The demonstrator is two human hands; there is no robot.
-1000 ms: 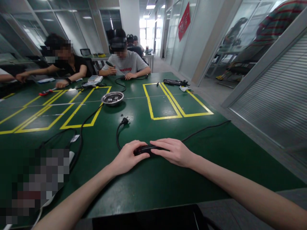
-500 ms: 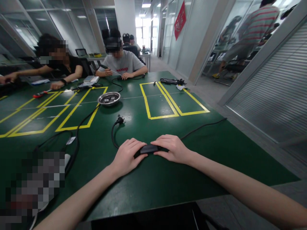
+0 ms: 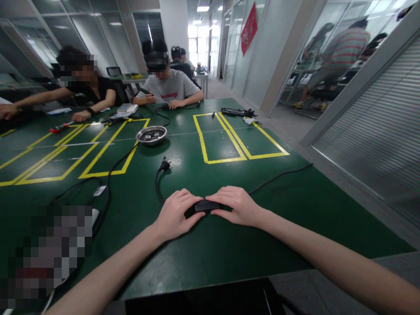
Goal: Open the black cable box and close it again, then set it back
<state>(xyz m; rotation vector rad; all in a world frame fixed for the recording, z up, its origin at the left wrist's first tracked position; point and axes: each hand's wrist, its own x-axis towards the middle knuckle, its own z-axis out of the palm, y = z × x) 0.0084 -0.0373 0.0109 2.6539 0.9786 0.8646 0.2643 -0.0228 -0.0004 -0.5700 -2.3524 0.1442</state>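
Observation:
A black power adapter point(image 3: 207, 206) lies low at the table's near side, between my two hands. My left hand point(image 3: 177, 213) grips its left end, thumb on the near side and fingers over the far side. Its right end is held the same way by my right hand point(image 3: 239, 205). Both ends of the adapter are hidden under the fingers. From the left side a short black cord curves up to a mains plug point(image 3: 165, 165) resting on the table. A thin black cable point(image 3: 280, 177) runs off from the right side toward the table's right edge.
The green table point(image 3: 183, 271) carries yellow tape rectangles. A metal bowl point(image 3: 151, 135) holds small metal parts. Black cables point(image 3: 109, 183) and a blurred-out object point(image 3: 49, 258) lie at left. A folded black tripod-like item point(image 3: 238, 112) sits at the far edge. Two people work across the table.
The whole view has shifted slightly. Both hands keep the same grip on the adapter, with hardly any movement. Behind the glass, the person in the striped shirt has shifted posture.

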